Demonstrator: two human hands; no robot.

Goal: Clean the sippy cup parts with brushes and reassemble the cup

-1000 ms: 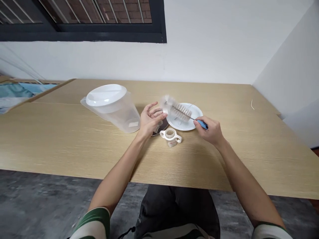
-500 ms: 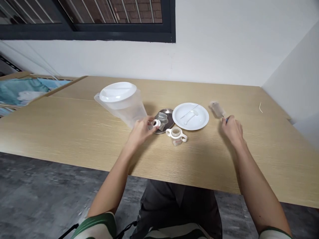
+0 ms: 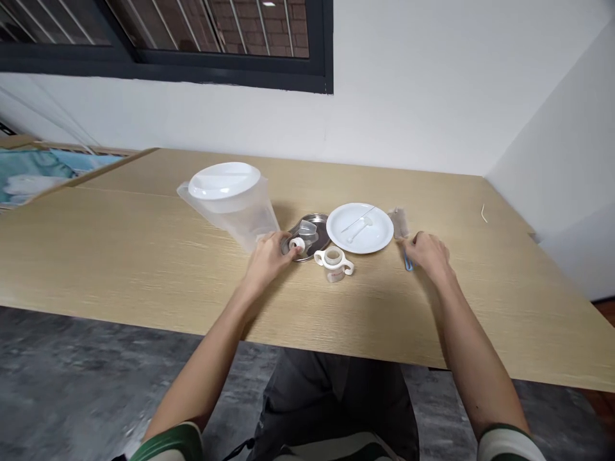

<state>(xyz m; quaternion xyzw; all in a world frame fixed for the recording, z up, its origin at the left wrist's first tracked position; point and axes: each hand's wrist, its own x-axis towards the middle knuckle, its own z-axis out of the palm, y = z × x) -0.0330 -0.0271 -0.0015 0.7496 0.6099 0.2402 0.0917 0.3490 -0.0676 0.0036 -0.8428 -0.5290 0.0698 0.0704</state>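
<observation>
My left hand [image 3: 273, 255] pinches a small white ring-shaped cap [image 3: 297, 243] at the metal tray [image 3: 323, 235]. Inside that tray lies a clear plastic piece [image 3: 308, 229]. Just right of it stands a small cup with two white handles [image 3: 335, 264], open at the top. My right hand [image 3: 429, 251] has its fingers closed at the neck of a bottle brush [image 3: 399, 223]. The brush head lies beside the white plate, and its blue handle loop [image 3: 408, 261] sticks out below my fingers.
Left of the tray is a translucent pitcher [image 3: 235, 202] with a white lid. The white plate [image 3: 336, 237] bears a thin stick and a small white spoon [image 3: 361, 229]. A pale strip [image 3: 483, 213] lies at the right. A wall and window [image 3: 230, 67] bound the far side.
My right hand has moved left and nearer the plate with the brush, whose blue loop now shows. My left hand has lowered the white cap slightly at the tray.
</observation>
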